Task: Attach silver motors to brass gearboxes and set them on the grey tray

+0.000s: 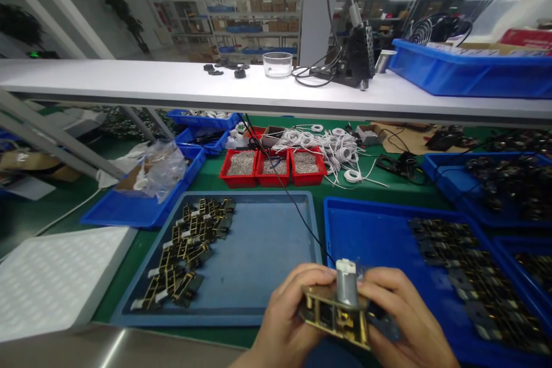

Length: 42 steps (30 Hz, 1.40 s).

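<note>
Between my two hands is a small gearbox assembly (334, 322) with a dark plate, brass-coloured posts and gears. A silver motor (347, 284) with a white end cap stands upright on top of it. My left hand (287, 305) is closed around the left end of the assembly. My right hand (403, 316) grips the right end, its fingers next to the motor. A dark part (383, 322) shows under the right fingers; its kind is unclear. Both hands are over the front edges of a grey-blue tray (259, 264) and a blue tray (357, 224).
Similar assemblies (185, 247) lie in the left tray, more (470, 276) in the right. Behind stand red bins (238, 178) of small metal parts and coiled white wires (340, 146). A black cable (297, 207) hangs across the left tray. A white shelf (172, 83) spans above.
</note>
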Each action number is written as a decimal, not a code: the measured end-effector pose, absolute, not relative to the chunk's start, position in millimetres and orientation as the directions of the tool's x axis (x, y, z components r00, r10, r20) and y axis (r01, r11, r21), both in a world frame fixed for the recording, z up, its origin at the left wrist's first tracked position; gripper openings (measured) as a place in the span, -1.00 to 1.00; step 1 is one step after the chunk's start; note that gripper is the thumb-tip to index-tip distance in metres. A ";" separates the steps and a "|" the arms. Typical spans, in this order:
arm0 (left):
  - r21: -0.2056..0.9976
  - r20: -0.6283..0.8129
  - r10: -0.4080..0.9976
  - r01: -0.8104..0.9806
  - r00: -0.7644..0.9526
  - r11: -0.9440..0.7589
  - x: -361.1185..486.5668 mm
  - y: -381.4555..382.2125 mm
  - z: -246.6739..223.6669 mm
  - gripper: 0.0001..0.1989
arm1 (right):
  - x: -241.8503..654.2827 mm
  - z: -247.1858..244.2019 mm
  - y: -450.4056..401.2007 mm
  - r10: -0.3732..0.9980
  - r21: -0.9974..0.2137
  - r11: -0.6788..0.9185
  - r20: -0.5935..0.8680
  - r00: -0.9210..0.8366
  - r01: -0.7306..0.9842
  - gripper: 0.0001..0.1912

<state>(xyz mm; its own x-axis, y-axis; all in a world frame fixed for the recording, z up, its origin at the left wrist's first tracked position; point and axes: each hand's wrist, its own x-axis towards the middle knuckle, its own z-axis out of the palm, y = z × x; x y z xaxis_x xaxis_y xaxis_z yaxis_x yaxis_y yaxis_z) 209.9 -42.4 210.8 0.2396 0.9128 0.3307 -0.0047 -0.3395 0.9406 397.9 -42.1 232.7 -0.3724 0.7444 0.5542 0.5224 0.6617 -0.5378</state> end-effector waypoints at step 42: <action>0.785 0.434 0.840 0.320 0.327 -0.530 210.0 -42.1 234.8 -0.79 | 369.0 209.8 -70.3 0.938 -0.613 -0.347 -0.216 -0.272 -0.710 -0.58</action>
<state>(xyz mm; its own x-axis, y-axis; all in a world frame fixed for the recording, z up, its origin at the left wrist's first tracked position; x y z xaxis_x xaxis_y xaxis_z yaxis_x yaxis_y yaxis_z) 210.0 -42.1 234.8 0.3265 0.8398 0.4338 0.3205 -0.5301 0.7850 369.0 -70.3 209.8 -0.2718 0.9378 -0.2160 -0.7095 -0.3469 -0.6134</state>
